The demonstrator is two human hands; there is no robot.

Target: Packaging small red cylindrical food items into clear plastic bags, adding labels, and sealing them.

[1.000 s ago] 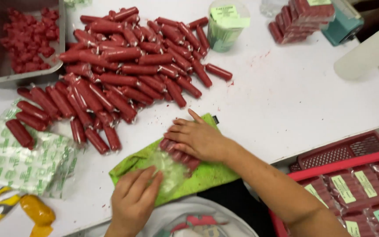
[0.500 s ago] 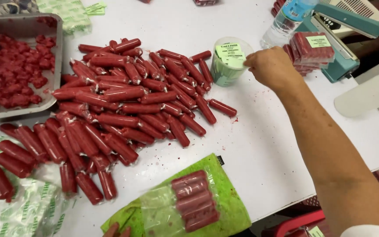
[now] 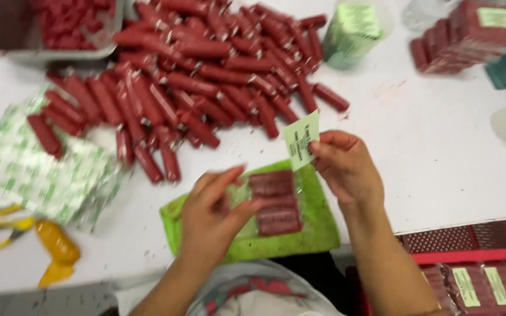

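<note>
Sausages [image 3: 206, 76] heaped on white table [image 3: 428, 158]

Both forearms are bare to the elbow — no sleeves, gloves, watch or rings on the left hand [image 3: 212, 213] or the right hand [image 3: 344, 167]. At six o'clock, a pale garment with red patches — blurred.

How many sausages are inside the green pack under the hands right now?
4 show. The sausages lie stacked crosswise in the green pack near the table's front edge, between the left hand and the right hand, which pinches a small green label. Motion blur and the left hand may hide more.
</note>
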